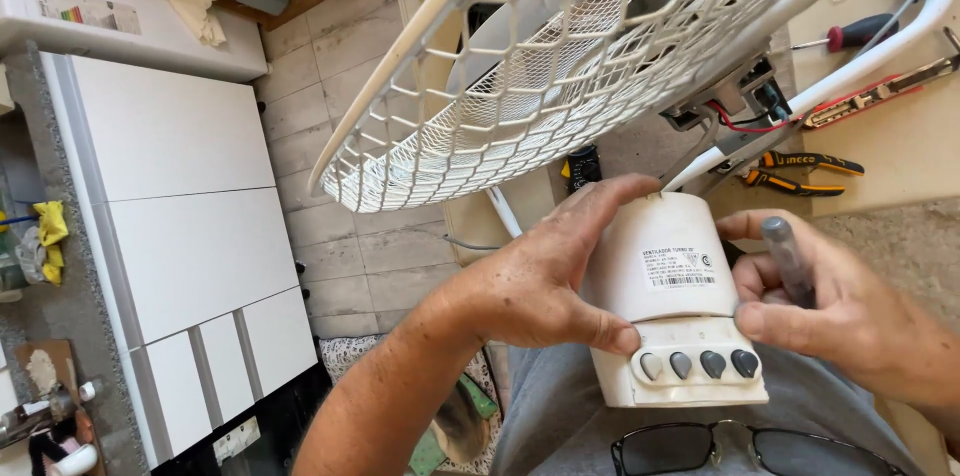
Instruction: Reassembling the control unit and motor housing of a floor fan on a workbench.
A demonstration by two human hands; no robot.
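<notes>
The left hand (535, 281) is gripping the white fan housing (672, 286), fingers wrapped over it. The right hand (830, 306) is pinching the housing's edge with a grey-handled tool (788, 258) tucked in its fingers. The tool could be slipping loose, or the exposed wires (735, 121) straining.

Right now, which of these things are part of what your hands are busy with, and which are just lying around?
In hand:
left hand on the white switch housing
right hand holding a grey tool
fan grille

Lying about:
pliers
red screwdriver
glasses
white cabinet
yellow cloth
</notes>
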